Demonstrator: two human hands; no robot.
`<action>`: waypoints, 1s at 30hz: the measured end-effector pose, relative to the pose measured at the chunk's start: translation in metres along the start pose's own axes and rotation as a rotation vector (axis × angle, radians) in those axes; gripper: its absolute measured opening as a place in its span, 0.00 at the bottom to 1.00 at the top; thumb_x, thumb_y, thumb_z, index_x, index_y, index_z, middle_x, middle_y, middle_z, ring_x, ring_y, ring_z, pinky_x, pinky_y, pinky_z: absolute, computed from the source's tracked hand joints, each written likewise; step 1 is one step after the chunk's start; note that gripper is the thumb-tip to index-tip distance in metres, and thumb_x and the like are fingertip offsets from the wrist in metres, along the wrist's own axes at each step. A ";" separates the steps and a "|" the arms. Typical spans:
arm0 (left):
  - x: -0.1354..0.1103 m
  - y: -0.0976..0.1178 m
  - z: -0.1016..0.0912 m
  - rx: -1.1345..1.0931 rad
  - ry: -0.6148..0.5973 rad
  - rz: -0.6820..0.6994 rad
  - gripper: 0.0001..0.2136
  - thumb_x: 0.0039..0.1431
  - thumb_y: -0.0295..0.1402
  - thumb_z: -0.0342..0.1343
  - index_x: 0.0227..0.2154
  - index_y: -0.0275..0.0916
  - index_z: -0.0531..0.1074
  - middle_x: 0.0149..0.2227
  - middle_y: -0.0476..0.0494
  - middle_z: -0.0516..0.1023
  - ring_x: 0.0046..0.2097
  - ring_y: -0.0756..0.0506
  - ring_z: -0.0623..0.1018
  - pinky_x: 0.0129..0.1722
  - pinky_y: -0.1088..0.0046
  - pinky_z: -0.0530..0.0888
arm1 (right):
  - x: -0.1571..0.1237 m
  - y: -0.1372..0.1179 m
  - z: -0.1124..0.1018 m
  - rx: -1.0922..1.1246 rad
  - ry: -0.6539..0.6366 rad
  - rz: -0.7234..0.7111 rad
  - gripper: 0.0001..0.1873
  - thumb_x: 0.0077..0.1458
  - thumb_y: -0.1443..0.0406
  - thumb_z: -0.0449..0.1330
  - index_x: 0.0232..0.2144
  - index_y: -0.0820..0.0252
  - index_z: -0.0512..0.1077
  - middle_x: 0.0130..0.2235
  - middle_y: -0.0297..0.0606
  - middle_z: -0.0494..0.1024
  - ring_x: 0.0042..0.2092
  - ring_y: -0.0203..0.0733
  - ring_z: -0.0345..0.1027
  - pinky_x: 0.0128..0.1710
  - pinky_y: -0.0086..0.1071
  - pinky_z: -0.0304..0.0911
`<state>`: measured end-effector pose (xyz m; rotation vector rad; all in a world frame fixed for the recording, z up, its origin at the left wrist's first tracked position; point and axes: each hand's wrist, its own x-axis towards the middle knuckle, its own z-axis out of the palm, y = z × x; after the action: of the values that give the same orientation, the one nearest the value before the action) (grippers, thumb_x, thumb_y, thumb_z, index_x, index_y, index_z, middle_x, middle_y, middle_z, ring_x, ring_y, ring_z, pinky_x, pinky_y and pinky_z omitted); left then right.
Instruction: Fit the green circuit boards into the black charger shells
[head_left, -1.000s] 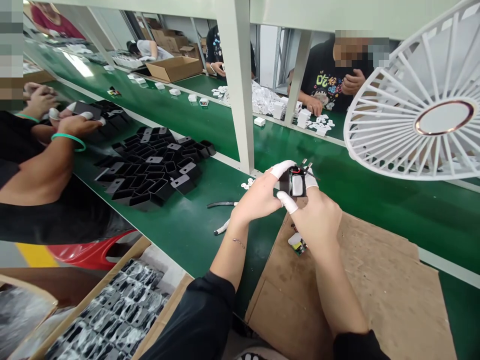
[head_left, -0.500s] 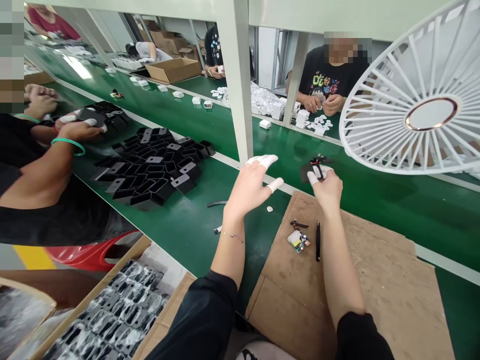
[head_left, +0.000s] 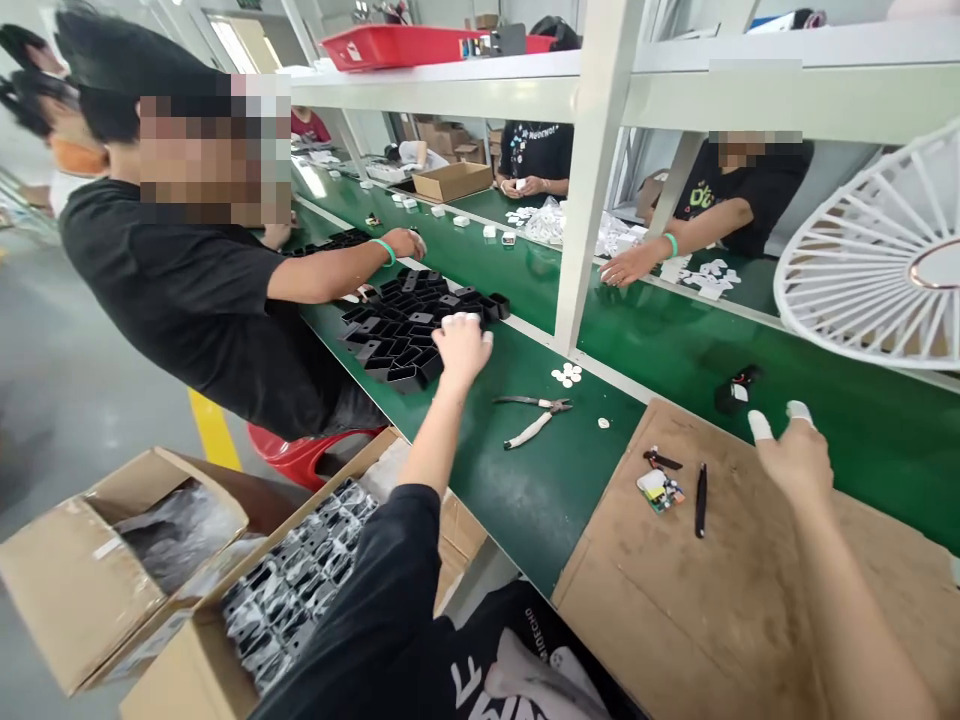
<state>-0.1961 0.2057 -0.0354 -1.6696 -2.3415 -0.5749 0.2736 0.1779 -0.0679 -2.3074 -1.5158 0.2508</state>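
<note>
My left hand (head_left: 463,348) reaches over the right side of a pile of black plastic housings (head_left: 405,375), its white-covered fingertips bent and the thumb apart. Whether it touches a housing is hard to see. My right hand (head_left: 799,455) is open over the far edge of the cardboard sheet (head_left: 675,620), thumb and finger spread with nothing between them. Just beyond its fingertips, a black housing (head_left: 735,390) with a white piece and wires lies on the green belt. A small circuit board (head_left: 660,491), a black strip-like part (head_left: 663,459) and black tweezers (head_left: 700,500) rest on the cardboard.
Cutting pliers (head_left: 536,415) and white discs (head_left: 566,375) lie between my hands. A co-worker's arm (head_left: 337,270) extends over the pile at left; another's hand (head_left: 630,265) reaches over the belt. A post (head_left: 589,200), a fan (head_left: 877,250) and a carton of wrapped housings (head_left: 300,580) stand nearby.
My right hand has let go of the black housing, which now lies on the belt. My left hand has moved left to the pile. The view has turned left, showing the pliers.
</note>
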 end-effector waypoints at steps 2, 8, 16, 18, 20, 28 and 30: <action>0.008 -0.029 0.013 0.076 -0.042 -0.082 0.21 0.61 0.40 0.48 0.51 0.29 0.67 0.55 0.23 0.71 0.59 0.26 0.66 0.53 0.46 0.62 | -0.015 0.004 -0.002 0.011 0.029 -0.074 0.40 0.61 0.48 0.46 0.65 0.69 0.55 0.62 0.65 0.63 0.63 0.71 0.57 0.55 0.58 0.62; 0.038 -0.043 0.041 0.126 -0.248 -0.136 0.22 0.55 0.36 0.54 0.50 0.27 0.67 0.51 0.21 0.75 0.57 0.28 0.67 0.59 0.46 0.52 | -0.054 -0.014 0.011 0.079 0.102 -0.377 0.33 0.63 0.54 0.47 0.61 0.72 0.61 0.62 0.57 0.66 0.65 0.57 0.56 0.64 0.48 0.55; 0.052 -0.032 0.045 0.170 -0.343 -0.197 0.21 0.50 0.34 0.57 0.45 0.27 0.71 0.53 0.20 0.73 0.59 0.27 0.66 0.60 0.43 0.51 | -0.104 -0.021 0.022 -0.001 -0.082 -0.567 0.23 0.64 0.56 0.49 0.53 0.60 0.72 0.55 0.43 0.76 0.57 0.51 0.67 0.56 0.43 0.62; 0.048 -0.031 0.039 0.137 -0.285 -0.186 0.20 0.48 0.34 0.59 0.44 0.28 0.71 0.53 0.22 0.74 0.60 0.27 0.66 0.61 0.44 0.52 | -0.117 -0.017 0.026 -0.047 -0.108 -0.567 0.24 0.62 0.55 0.51 0.54 0.60 0.71 0.55 0.46 0.76 0.56 0.53 0.67 0.55 0.46 0.62; 0.040 -0.030 0.029 0.045 -0.156 -0.166 0.20 0.48 0.35 0.59 0.43 0.30 0.70 0.51 0.24 0.74 0.58 0.28 0.68 0.60 0.44 0.55 | -0.129 -0.016 0.028 -0.094 -0.098 -0.547 0.26 0.62 0.54 0.52 0.55 0.64 0.70 0.53 0.52 0.76 0.56 0.57 0.67 0.54 0.48 0.61; -0.084 0.007 -0.021 -1.437 -0.143 -0.197 0.13 0.52 0.36 0.52 0.41 0.44 0.61 0.35 0.49 0.71 0.30 0.52 0.72 0.38 0.69 0.75 | -0.158 -0.048 0.040 -0.076 -0.184 -0.416 0.39 0.57 0.54 0.58 0.63 0.72 0.57 0.45 0.61 0.77 0.52 0.65 0.66 0.54 0.51 0.56; -0.126 0.024 -0.031 -1.699 -0.415 -0.266 0.09 0.53 0.36 0.50 0.38 0.44 0.64 0.34 0.49 0.72 0.28 0.53 0.71 0.37 0.69 0.75 | -0.154 -0.056 0.041 -0.001 -0.241 -0.372 0.38 0.54 0.58 0.61 0.63 0.67 0.57 0.47 0.60 0.77 0.54 0.65 0.65 0.54 0.51 0.57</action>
<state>-0.1329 0.0915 -0.0514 -1.8828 -2.2008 -3.0947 0.1501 0.0658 -0.0914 -1.9988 -2.0251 0.4367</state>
